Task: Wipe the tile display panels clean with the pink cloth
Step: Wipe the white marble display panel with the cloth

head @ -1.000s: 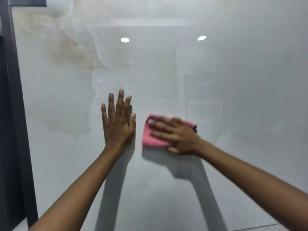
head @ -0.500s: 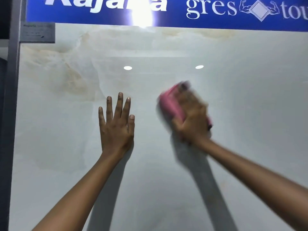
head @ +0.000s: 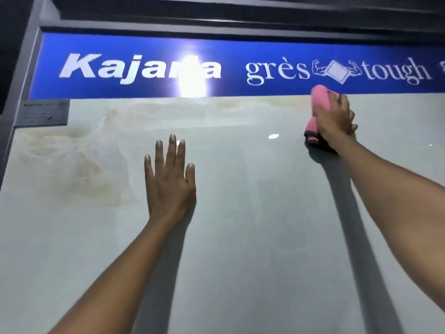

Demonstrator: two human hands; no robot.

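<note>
The left hand [head: 169, 186] lay flat against the glossy tile panel [head: 252, 237], its fingers [head: 172, 150] straight and slightly spread, holding nothing. The right hand [head: 333, 121] pressed the pink cloth [head: 319, 98] to the panel's upper edge, fingers curled round the bunched fabric; pink folds showed above and below the hand. The cloth's top just overlapped the blue sign strip [head: 144, 68], directly above those fingers. A small grey label plate [head: 42, 113] sat at the panel's top corner, well to the left of the left fingers. A dark frame [head: 19, 75] bordered that side.
</note>
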